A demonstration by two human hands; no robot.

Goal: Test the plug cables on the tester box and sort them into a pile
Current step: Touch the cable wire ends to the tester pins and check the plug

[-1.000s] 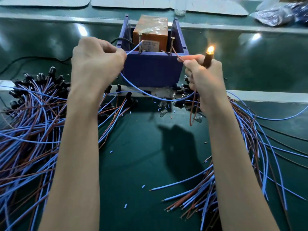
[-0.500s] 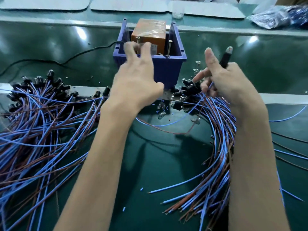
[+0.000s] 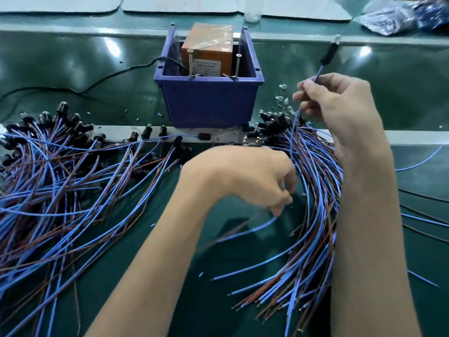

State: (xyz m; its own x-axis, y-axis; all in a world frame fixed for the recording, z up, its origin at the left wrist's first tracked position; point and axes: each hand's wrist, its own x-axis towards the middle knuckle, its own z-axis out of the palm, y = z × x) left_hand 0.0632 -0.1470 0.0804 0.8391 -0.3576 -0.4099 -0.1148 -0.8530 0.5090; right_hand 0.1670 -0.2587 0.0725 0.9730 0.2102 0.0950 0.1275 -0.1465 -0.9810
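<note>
The right grip [image 3: 340, 105] pinches a plug cable [image 3: 328, 55] held upright, the left grip [image 3: 243, 176] curls over a blurred blue wire [image 3: 255, 228], hold unclear, before the blue tester box [image 3: 209, 103], between two cable piles [image 3: 60, 181] on the desk [image 3: 230, 300].

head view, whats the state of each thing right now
right hand, pinches one blue cable, raised
held cable, bulb end up, unlit
left hand, fingers curled down, grip blurred
tester box, upright, held cable away from its screws
left pile, spread out flat
right pile, fanned in a curved bundle
</note>
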